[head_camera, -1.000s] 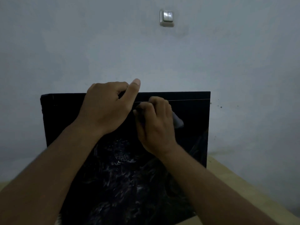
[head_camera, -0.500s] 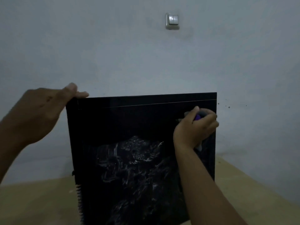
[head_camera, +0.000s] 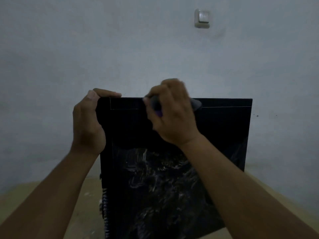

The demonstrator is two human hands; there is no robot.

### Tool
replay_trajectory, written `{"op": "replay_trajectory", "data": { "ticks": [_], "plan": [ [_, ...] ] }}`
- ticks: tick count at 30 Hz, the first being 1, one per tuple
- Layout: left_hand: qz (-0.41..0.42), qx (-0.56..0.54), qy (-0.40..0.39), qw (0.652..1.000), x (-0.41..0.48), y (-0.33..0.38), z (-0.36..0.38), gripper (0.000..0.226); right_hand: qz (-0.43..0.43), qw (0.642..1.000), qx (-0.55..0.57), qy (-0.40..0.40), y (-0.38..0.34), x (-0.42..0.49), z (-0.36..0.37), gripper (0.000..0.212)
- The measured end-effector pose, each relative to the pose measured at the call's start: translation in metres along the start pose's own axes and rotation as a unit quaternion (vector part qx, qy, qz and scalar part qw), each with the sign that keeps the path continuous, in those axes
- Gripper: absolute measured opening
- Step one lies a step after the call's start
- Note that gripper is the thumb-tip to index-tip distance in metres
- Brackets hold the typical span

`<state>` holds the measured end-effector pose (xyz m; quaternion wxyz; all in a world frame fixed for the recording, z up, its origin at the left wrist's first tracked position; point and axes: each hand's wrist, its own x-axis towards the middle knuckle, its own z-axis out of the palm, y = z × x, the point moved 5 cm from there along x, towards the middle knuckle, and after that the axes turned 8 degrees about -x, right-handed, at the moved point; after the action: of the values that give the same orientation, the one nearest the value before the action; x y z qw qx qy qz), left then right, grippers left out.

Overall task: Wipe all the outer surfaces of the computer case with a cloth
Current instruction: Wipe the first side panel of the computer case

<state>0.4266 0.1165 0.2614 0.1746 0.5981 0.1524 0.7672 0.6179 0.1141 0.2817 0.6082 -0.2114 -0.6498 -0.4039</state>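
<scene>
computer case [head_camera: 181, 152] upright on table [head_camera: 43, 195]. left hand [head_camera: 88, 125] grips its top left corner; right hand [head_camera: 172, 114], fingers curled round cloth [head_camera: 196, 104], at top edge. risk: hard sideways wiping tips case if the brace slips.

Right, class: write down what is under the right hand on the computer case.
A cloth, grey with a purple patch, pokes out on both sides of the right hand, at the top edge of the computer case. The hand covers the rest of the cloth.
</scene>
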Motion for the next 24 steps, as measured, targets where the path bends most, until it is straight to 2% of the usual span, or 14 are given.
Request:
{"op": "replay_trajectory", "data": {
  "ticks": [2, 4, 6, 8, 10, 12, 17, 20, 24],
  "plan": [
    [0.001, 0.018, 0.003, 1.000, -0.001, 0.003, 0.003, 0.051, 0.116, 0.991, -0.004, 0.067, 0.033, -0.010, -0.012, 0.014],
    [0.004, 0.035, 0.004, 0.999, -0.005, 0.001, 0.005, 0.052, 0.236, 0.964, -0.023, 0.123, 0.061, -0.037, -0.022, 0.015],
    [0.030, 0.047, 0.003, 0.998, -0.007, 0.003, 0.005, 0.055, 0.366, 0.914, -0.033, 0.170, 0.079, -0.074, -0.028, 0.016],
    [0.048, 0.053, 0.007, 0.997, -0.007, 0.006, 0.006, 0.060, 0.497, 0.843, -0.016, 0.207, 0.081, -0.108, -0.026, 0.018],
    [0.059, 0.075, 0.019, 0.995, -0.010, 0.010, 0.010, 0.060, 0.562, 0.800, -0.013, 0.212, 0.067, -0.125, -0.019, 0.019],
    [0.061, 0.096, 0.034, 0.993, -0.013, 0.014, 0.012, 0.056, 0.558, 0.806, -0.005, 0.195, 0.039, -0.121, -0.010, 0.012],
    [0.048, 0.090, 0.036, 0.994, -0.013, 0.012, 0.011, 0.058, 0.435, 0.888, 0.030, 0.147, -0.043, -0.064, 0.017, 0.008],
    [0.039, 0.079, 0.012, 0.996, -0.011, 0.010, 0.009, 0.060, 0.335, 0.934, 0.067, 0.103, -0.059, -0.023, 0.026, 0.013],
    [0.023, 0.077, -0.023, 0.996, -0.013, 0.010, 0.009, 0.056, 0.162, 0.982, 0.067, 0.071, -0.035, 0.003, 0.021, 0.015]
  ]
}}
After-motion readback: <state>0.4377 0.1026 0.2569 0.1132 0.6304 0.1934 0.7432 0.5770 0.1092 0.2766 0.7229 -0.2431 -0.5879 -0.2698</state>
